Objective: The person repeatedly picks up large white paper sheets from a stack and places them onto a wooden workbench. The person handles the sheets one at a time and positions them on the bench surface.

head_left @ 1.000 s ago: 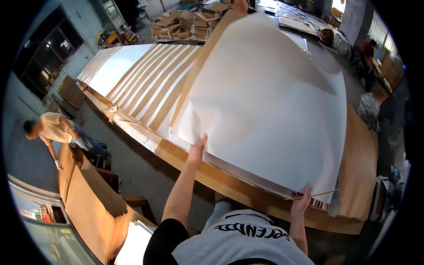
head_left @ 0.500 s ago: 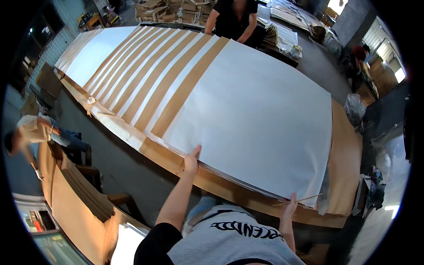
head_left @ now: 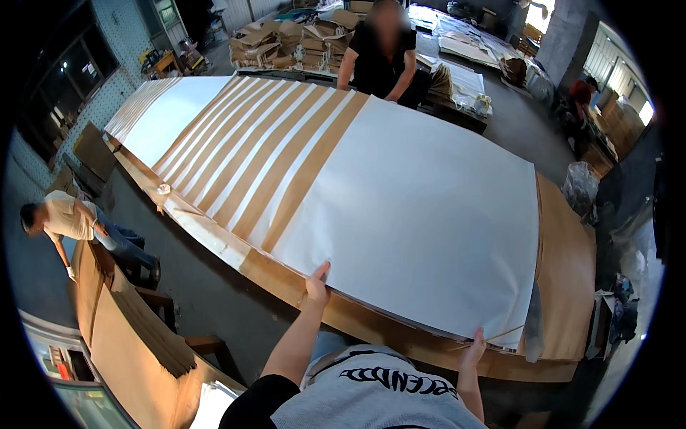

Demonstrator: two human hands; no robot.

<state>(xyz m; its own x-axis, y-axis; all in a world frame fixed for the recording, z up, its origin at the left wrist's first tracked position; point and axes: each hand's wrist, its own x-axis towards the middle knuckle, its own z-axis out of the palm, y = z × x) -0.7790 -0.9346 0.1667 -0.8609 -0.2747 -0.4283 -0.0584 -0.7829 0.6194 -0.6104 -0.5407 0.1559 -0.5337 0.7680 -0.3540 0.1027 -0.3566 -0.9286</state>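
A large white sheet (head_left: 429, 207) lies on a long stack, with its near edge toward me. My left hand (head_left: 317, 284) is closed on that near edge, its thumb on top and its fingers hidden under the paper. Farther right, my right hand (head_left: 472, 349) pinches the same edge near the sheet's right corner. A thin wooden stick (head_left: 506, 334) passes through the right hand and sticks out to its right. Left of the large sheet, brown and white strips (head_left: 286, 168) alternate where sheet edges overlap in a fan.
Brown board (head_left: 564, 272) shows beyond the sheet's right edge. Across the stack a person in black (head_left: 386, 64) stands with both hands at its far edge. At left, another person (head_left: 75, 218) bends by a brown cardboard stack (head_left: 136, 329). Plastic bags (head_left: 579, 187) lie at right.
The view has tilted, so the stack and people appear lower in the picture. Both my hands still grip the sheet's near edge; the person in black remains at the far edge.
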